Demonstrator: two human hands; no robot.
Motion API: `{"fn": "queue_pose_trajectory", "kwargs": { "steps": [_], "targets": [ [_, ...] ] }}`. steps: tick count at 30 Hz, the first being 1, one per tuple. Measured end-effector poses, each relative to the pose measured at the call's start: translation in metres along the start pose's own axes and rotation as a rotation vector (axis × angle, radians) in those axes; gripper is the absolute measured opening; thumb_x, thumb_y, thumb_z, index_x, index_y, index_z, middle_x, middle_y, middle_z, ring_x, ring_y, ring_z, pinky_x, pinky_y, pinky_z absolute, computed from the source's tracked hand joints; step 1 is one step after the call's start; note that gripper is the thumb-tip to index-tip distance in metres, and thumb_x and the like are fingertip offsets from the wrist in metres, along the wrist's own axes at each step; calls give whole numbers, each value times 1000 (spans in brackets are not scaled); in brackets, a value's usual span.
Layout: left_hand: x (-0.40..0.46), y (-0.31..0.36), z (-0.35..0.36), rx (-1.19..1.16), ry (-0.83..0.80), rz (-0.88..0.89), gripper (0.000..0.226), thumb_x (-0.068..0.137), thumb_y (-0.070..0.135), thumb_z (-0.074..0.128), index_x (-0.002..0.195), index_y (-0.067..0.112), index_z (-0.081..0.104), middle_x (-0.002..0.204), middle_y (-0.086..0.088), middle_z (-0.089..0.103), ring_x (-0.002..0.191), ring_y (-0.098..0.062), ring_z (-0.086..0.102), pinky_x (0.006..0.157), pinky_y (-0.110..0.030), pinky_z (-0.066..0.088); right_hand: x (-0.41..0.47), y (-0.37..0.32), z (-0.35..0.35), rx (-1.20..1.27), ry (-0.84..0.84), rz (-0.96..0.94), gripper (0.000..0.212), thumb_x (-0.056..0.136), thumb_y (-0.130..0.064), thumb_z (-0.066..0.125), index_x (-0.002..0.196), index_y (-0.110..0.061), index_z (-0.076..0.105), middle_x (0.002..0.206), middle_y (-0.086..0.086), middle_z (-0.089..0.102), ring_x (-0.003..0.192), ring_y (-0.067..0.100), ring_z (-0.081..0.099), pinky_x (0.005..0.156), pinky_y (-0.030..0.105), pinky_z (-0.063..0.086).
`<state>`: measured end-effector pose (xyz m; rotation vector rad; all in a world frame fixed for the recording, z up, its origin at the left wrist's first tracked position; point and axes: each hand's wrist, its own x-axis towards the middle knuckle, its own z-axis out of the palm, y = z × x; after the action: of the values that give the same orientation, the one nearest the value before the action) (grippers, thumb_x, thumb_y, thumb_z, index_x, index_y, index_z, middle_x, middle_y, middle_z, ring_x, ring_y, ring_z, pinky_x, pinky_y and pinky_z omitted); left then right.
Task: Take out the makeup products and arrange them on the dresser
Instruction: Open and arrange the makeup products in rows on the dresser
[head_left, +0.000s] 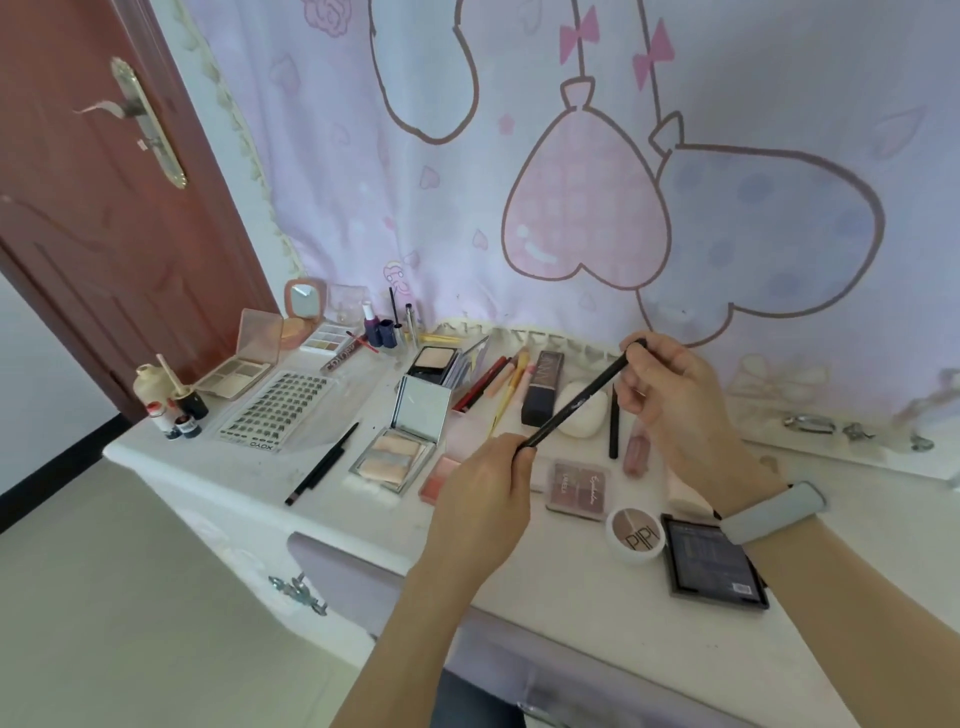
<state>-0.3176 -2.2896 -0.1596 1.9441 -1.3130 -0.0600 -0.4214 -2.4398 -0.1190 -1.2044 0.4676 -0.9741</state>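
A white table (519, 582) stands against a wall covered by a lilac cloth with printed heart balloons, and a brown door is at the left. Many makeup products already lie on the table.

Both hands hold one slim black pencil (576, 400) in the air above the products. The left hand (483, 499) grips its lower end with curled fingers, and the right hand (670, 395) pinches the upper end.

To do this step well, I think the pencil should go down flat, parallel to the black liner (322, 464) that lies alone at the left, in a bare part of the table, so it does not roll or knock the open mirror palette (400, 441).

Some writing can be read: "PIPI" on the round white compact (635, 535), "XOYO" upside down on the lash tray (275, 410), and a script word like "Eyeshadow" on the small brown palette (579, 488). The dark box (714, 564) has text too small to read.
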Motion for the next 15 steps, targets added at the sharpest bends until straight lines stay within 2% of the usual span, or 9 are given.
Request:
{"fn": "queue_pose_trajectory", "kwargs": {
  "steps": [2,7,10,15],
  "targets": [
    [-9,-5,0,70,1,-5,28,99,27,33,103,12,57,78,1,57,67,-16,47,58,-26,35,-2,3,1,70,14,22,19,92,-1,46,79,-8,57,47,-4,41,44,12,36,44,19,30],
    [-30,-17,3,128,78,-42,26,98,31,37,105,18,59,65,9,52,54,-14,46,49,-26,35,-12,20,9,147,0,135,18,93,-6,46,81,-9,58,47,-2,43,40,10,39,39,17,30],
    [-39,-26,2,105,85,-105,27,96,32,41,108,19,61,59,12,48,49,-15,44,47,-24,31,-17,30,15,-11,-48,218,23,97,-12,41,83,-9,59,50,-1,43,41,9,38,39,17,29],
    [-42,-36,3,85,42,-193,28,96,38,41,112,26,61,60,12,50,54,-12,46,47,-20,32,-13,39,25,-223,-20,312,24,98,-13,40,81,-8,56,56,3,41,47,12,35,42,19,25]
  ]
}}
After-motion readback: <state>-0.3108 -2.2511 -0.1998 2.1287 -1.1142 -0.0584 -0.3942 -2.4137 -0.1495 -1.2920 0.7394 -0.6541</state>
